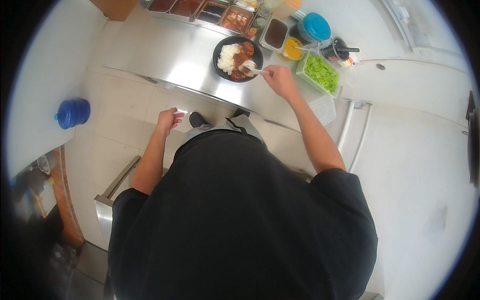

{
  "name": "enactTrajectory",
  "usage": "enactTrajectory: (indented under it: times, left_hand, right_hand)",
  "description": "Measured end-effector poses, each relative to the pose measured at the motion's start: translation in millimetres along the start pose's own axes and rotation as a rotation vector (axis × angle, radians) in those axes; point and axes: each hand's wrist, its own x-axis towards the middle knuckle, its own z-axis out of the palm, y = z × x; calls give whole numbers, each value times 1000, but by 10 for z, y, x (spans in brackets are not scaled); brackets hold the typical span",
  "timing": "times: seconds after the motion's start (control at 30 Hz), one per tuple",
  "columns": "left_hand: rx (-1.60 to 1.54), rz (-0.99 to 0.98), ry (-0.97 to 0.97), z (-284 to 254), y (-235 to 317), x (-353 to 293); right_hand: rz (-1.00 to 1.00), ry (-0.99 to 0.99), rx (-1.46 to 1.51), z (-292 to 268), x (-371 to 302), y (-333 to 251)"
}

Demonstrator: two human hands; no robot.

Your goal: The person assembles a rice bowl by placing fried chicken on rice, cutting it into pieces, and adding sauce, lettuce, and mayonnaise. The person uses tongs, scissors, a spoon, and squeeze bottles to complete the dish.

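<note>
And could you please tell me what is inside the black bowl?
The bowl holds white rice and saucy reddish food, partly hidden by a pale utensil; the bottom is covered.

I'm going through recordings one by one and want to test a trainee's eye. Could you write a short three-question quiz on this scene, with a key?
1. Multiple choice: what does the right hand hold?
A) a bottle
B) a white spoon
C) a blue lid

2. True or false: the white rice lies in the left part of the black bowl, with saucy food beside it.

3. Fill in the gap: the chopped green lettuce is to the ____ of the bowl.

Key: 1. B; 2. True; 3. right
</note>
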Motion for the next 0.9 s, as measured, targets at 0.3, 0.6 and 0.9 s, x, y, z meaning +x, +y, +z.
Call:
enactTrajectory:
  times: [0.3,0.6,0.9]
  left_hand:
    - [320,40,81,-357,-569,243]
    - [375,51,127,-543,-625,252]
    - [356,78,135,-564,-635,244]
  right_hand:
    - [-89,202,-148,-12,489,68]
    - [-168,174,-162,191,725,-84]
    - [-168,218,-196,281,814,-90]
